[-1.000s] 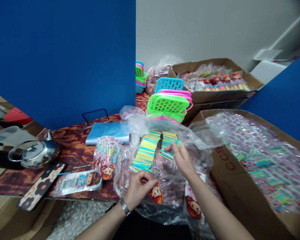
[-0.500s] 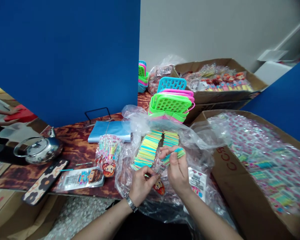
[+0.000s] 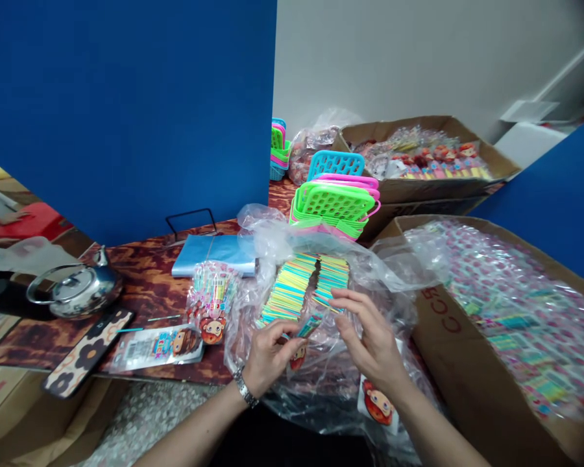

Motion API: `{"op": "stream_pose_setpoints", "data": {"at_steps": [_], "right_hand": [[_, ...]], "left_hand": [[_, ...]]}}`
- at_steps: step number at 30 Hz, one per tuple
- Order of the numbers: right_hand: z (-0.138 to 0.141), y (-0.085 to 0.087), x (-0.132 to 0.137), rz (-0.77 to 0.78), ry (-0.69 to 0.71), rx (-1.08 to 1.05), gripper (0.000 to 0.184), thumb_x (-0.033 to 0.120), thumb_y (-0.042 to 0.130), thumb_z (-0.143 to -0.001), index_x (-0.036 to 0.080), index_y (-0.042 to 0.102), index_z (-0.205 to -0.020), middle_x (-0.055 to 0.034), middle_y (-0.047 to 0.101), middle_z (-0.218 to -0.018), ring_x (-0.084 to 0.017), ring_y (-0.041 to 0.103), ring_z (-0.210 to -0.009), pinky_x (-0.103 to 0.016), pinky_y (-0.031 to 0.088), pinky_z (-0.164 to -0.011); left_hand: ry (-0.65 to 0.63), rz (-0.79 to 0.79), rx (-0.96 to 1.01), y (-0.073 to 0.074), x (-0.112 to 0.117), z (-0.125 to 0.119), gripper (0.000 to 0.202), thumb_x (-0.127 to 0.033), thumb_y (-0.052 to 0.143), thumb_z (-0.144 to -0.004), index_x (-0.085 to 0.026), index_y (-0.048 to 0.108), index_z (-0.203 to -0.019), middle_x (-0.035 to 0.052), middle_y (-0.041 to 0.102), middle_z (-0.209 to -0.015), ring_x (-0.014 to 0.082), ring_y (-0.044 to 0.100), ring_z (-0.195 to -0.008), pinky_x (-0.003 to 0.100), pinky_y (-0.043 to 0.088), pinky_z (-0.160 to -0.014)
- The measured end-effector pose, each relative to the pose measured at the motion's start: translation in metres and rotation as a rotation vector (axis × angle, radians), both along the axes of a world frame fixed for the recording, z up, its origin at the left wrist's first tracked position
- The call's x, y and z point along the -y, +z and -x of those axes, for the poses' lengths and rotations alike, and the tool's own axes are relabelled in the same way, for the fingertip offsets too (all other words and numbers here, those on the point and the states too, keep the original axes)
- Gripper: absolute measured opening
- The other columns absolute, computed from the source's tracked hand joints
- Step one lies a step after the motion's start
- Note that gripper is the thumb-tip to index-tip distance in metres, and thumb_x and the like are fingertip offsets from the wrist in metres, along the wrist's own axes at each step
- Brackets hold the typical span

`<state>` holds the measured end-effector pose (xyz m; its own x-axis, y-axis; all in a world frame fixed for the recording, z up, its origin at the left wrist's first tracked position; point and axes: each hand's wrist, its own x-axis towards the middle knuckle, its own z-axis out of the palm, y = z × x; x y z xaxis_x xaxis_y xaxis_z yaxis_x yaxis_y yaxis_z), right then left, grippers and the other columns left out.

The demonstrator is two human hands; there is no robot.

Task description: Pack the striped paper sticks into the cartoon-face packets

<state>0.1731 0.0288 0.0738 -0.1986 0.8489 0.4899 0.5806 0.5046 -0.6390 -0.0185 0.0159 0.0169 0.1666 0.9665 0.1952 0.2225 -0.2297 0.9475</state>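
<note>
My left hand (image 3: 267, 358), with a metal watch band at the wrist, pinches a small clear packet (image 3: 309, 325) with coloured sticks in it. A cartoon-face end shows below the fingers. To its right, my right hand (image 3: 372, 337) has its fingers apart and holds nothing. Just beyond both hands, yellow, green and blue sticks (image 3: 287, 292) lie in two rows on a large clear plastic bag (image 3: 277, 233). Under my right wrist is a card with a red-haired cartoon face (image 3: 378, 403), partly covered by the arm.
Filled packets (image 3: 214, 301) and a flat packet (image 3: 160, 347) lie left, near a flower-patterned phone case (image 3: 88, 353) and a metal kettle (image 3: 80, 288). Blue plastic sleeves (image 3: 214, 255) and stacked baskets (image 3: 335, 201) stand behind. A cardboard box of packets (image 3: 467, 363) flanks the right.
The coloured sticks in my right hand have gone into the packet at my left hand. My right hand has let go, opened and moved right. More of the cartoon card shows.
</note>
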Motion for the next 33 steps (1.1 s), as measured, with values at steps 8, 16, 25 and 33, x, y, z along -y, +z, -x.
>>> {"op": "stream_pose_setpoints", "data": {"at_steps": [8,16,25,33], "right_hand": [[0.008,0.000,0.001,-0.036,0.240,0.172,0.015,0.017,0.053,-0.082,0.022,0.058,-0.096,-0.0083,0.056,-0.109,-0.019,0.054,-0.102,-0.034,0.046,-0.085],[-0.025,-0.011,0.000,-0.001,0.007,0.163,0.022,0.025,0.045,-0.086,0.022,0.052,-0.107,-0.0071,0.060,-0.104,-0.018,0.057,-0.097,-0.029,0.046,-0.081],[-0.107,-0.083,0.005,0.210,-0.243,0.676,0.037,0.044,0.037,-0.085,0.019,0.057,-0.102,-0.0100,0.063,-0.095,-0.024,0.060,-0.085,-0.034,0.049,-0.072],[-0.130,-0.106,0.022,0.272,-0.326,0.889,0.041,0.045,0.040,-0.083,0.018,0.057,-0.110,-0.0115,0.060,-0.100,-0.026,0.057,-0.089,-0.038,0.048,-0.076]], "left_hand": [[-0.022,-0.178,-0.062,-0.003,0.007,0.005,0.012,-0.017,0.058,-0.079,-0.015,0.064,-0.089,0.0076,0.069,-0.085,0.0166,0.063,-0.080,0.026,0.051,-0.069],[0.331,-0.045,-0.269,0.009,0.012,0.075,0.015,-0.027,0.054,-0.081,-0.016,0.063,-0.077,0.0080,0.066,-0.089,0.0185,0.062,-0.083,0.032,0.050,-0.076],[0.578,-0.116,-0.784,-0.035,-0.046,0.155,0.032,-0.038,0.052,-0.078,-0.013,0.062,-0.095,0.0153,0.062,-0.103,0.0294,0.054,-0.104,0.046,0.040,-0.091],[0.446,-0.255,-0.911,-0.034,-0.034,0.148,0.055,-0.042,0.050,-0.081,-0.012,0.042,-0.126,0.0177,0.048,-0.125,0.0297,0.044,-0.117,0.044,0.036,-0.097]]}}
